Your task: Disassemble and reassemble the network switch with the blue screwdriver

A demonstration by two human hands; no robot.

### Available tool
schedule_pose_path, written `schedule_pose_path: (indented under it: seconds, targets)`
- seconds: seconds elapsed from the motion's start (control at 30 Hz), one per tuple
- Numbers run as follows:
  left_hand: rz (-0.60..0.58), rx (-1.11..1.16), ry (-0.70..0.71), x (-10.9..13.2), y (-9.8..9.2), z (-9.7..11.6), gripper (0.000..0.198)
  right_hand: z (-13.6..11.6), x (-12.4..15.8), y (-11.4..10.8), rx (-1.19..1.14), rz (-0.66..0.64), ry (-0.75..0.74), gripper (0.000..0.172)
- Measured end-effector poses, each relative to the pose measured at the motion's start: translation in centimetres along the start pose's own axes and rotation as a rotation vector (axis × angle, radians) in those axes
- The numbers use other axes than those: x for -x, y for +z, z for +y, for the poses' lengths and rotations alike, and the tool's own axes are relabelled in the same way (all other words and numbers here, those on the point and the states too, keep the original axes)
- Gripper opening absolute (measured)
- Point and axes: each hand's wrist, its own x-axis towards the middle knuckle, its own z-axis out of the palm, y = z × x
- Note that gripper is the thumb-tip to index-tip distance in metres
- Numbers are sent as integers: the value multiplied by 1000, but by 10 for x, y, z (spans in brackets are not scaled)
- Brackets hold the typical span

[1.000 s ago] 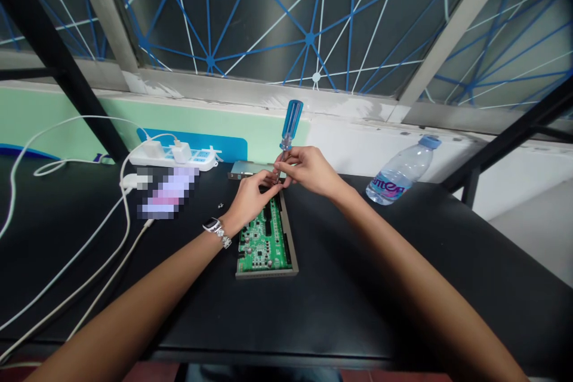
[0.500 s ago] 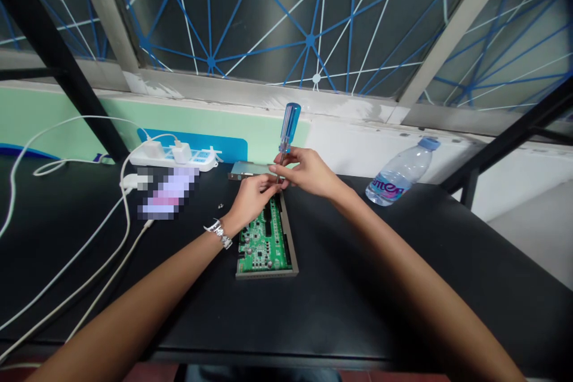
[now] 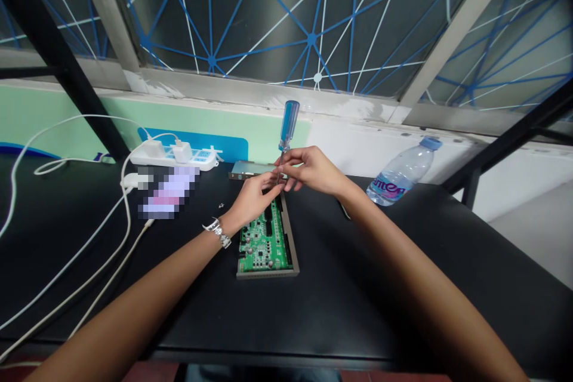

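Note:
A screwdriver [image 3: 289,121] with a clear blue handle stands nearly upright, leaning slightly, over the far end of a green circuit board [image 3: 259,245] in a grey metal frame [image 3: 290,239]. My right hand [image 3: 316,172] pinches its metal shaft below the handle between thumb and fingers. My left hand [image 3: 253,197], with a silver watch [image 3: 218,231] at the wrist, has thumb and fingertips closed around the lower shaft, close above the board. Both hands hide the tip and whatever lies under it. Just behind them lies a flat metal cover [image 3: 244,170].
Small screws [image 3: 221,206] lie left of the board. A white power strip [image 3: 201,158] with plugs and cables, and a blurred phone-like object [image 3: 170,194], are on the left. A water bottle [image 3: 400,176] stands tilted-looking at the right, by the wall on the black table [image 3: 340,310].
The screwdriver's handle has tipped slightly left and turned a little. My right hand's fingers have shifted on the shaft, with lower fingers more spread. The left hand stays nearly in place.

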Motion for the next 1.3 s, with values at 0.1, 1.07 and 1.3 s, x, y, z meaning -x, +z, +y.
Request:
schedule_pose_path:
  seconds: [0.1,1.07,1.3]
  targets:
    - [91,-22,-5,2,3,2,19,0,0,1,18,43,-2,22]
    - [98,27,-9,0,3,-1,21,-3,0,1,-8,53,10,22]
    - [171,-46,-24,2,6,1,14,-2,-2,6,78,161,-27,19]
